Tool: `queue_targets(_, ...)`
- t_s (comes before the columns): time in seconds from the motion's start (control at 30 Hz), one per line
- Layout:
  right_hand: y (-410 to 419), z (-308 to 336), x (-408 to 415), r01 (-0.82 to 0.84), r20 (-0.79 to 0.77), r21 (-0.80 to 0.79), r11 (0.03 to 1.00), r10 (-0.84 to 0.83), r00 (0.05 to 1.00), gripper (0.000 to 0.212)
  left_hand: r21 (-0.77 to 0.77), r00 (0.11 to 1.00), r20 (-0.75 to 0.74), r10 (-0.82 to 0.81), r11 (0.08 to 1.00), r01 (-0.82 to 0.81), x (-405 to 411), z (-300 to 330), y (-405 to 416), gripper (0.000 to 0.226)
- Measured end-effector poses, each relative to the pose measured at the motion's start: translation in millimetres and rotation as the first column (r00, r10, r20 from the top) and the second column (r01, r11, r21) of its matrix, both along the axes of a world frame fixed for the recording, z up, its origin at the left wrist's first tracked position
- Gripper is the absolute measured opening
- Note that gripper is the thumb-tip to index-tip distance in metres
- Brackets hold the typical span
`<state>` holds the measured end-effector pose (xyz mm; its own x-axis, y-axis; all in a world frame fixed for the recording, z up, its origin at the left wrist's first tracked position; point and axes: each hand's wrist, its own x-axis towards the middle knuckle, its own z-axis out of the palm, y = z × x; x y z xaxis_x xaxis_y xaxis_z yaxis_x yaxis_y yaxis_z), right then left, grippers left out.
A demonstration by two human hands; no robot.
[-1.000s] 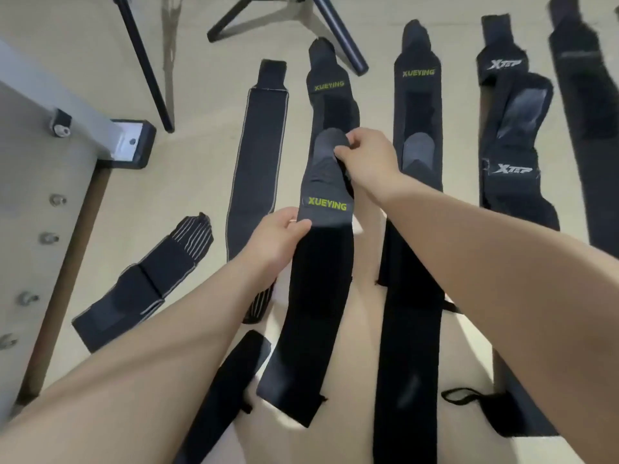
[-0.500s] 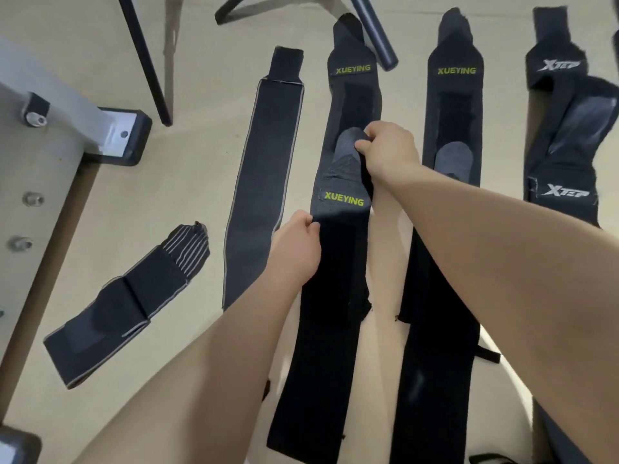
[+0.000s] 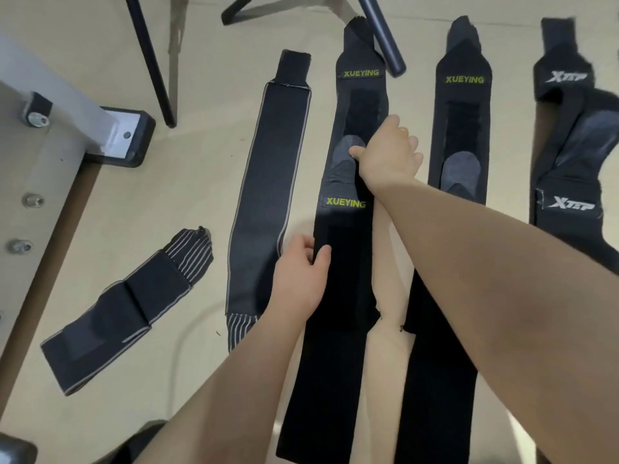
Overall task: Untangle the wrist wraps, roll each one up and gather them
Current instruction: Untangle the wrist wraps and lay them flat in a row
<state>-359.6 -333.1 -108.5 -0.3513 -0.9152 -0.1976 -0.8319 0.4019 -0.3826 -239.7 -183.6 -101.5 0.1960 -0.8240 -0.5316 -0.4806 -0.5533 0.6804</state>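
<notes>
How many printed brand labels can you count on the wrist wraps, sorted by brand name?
XUEYING labels: 3
XTEP logos: 2
Total: 5

Open floor (image 3: pixel 187 202) left of the grey-edged wrap (image 3: pixel 268 182), toward the folded wrap (image 3: pixel 130 309). Narrow bare strips between the laid-out wraps. Blocked at the far edge by tripod legs (image 3: pixel 382 31) and on the left by a metal foot (image 3: pixel 117 135).
</notes>
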Motion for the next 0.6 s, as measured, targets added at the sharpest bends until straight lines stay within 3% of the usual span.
queue_targets(0.1, 18.8, -0.1, 7.1, -0.424, -0.308, -0.158, 0.892, 0.364, 0.879, 0.023, -0.023, 0.999, 0.029, -0.017, 1.000, 0.017, -3.9, 1.6, 2.7, 0.022)
queue_targets(0.17, 39.8, -5.1, 5.1, -0.572, -0.317, -0.141, 0.808, 0.510, 0.800, 0.026, -0.044, 0.997, 0.073, -0.032, 0.998, 0.035, -6.9, 1.9, 0.2, 0.025)
queue_targets(0.27, 76.9, -15.8, -6.4, -0.576, -0.218, -0.069, 0.815, 0.551, 0.806, 0.035, -0.050, 0.995, 0.088, -0.038, 0.998, 0.042, -9.5, 3.3, -1.4, 0.024)
queue_targets(0.37, 91.1, -12.7, -10.4, -0.571, -0.126, 0.137, 0.809, 0.586, 0.800, 0.052, -0.031, 0.997, 0.065, -0.052, 0.998, 0.054, -10.8, 10.2, 2.6, 0.025)
queue_targets(0.47, 81.8, -0.8, -2.1, -0.556, -0.105, 0.237, 0.796, 0.590, 0.800, 0.056, 0.015, 0.996, 0.000, -0.094, 0.995, 0.094, -9.7, 18.5, 15.4, 0.034)
queue_targets(0.6, 72.5, 9.7, 2.2, -0.553, -0.061, 0.338, 0.761, 0.604, 0.794, 0.061, 0.010, 0.983, 0.058, -0.175, 0.985, 0.175, -2.3, 25.2, 46.8, 0.040)
